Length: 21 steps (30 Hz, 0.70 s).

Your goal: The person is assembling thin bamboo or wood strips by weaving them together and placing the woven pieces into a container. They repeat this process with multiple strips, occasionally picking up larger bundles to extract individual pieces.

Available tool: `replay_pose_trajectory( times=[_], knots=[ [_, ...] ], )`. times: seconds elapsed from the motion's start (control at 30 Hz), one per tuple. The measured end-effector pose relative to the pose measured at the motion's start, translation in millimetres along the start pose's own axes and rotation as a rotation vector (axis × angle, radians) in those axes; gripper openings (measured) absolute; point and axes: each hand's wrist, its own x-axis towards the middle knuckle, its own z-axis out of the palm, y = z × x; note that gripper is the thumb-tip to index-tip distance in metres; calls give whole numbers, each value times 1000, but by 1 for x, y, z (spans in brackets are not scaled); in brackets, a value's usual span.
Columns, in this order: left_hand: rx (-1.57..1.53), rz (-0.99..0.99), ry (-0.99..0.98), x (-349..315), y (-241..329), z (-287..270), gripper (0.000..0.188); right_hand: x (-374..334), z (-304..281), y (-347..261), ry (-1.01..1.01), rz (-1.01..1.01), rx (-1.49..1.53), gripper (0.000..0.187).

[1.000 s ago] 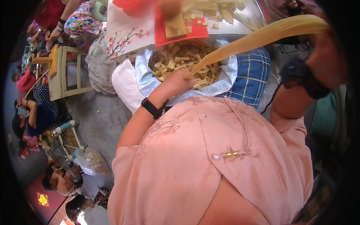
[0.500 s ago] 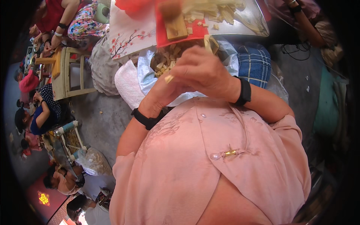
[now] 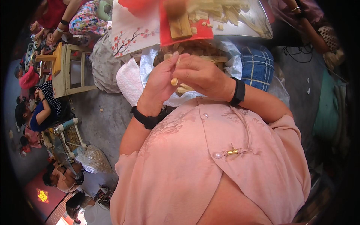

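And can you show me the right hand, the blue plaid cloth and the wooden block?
right hand [image 3: 203, 72], head view: the back of the hand
blue plaid cloth [image 3: 257, 68], head view: middle of its visible part
wooden block [image 3: 180, 27], head view: its top face

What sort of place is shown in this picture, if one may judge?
It looks like a shared handwork workshop. Pale cut pieces and a wooden block on a red cloth cover part of the table, and other people are nearby, around a wooden bench.
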Motion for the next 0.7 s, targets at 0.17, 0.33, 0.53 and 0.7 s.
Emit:
replay_pose_trajectory(
  times=[0.17, 0.33, 0.53, 0.7],
  knots=[
    [26, 76, 21, 1, -6, -5, 28, 9, 3, -5, -6, 153, 159, 10],
    [46, -2, 116, -2, -10, 5, 20, 19, -2, 1, -10, 420, 217, 16],
    [1287, 351, 163, 0, -11, -19, 19, 9, 7, 19, 19, 360, -74, 21],
    [1630, 1264, 498, 0, 2, 18, 38, 21, 3, 8, 209, 987, 1142, 22]
  ],
)
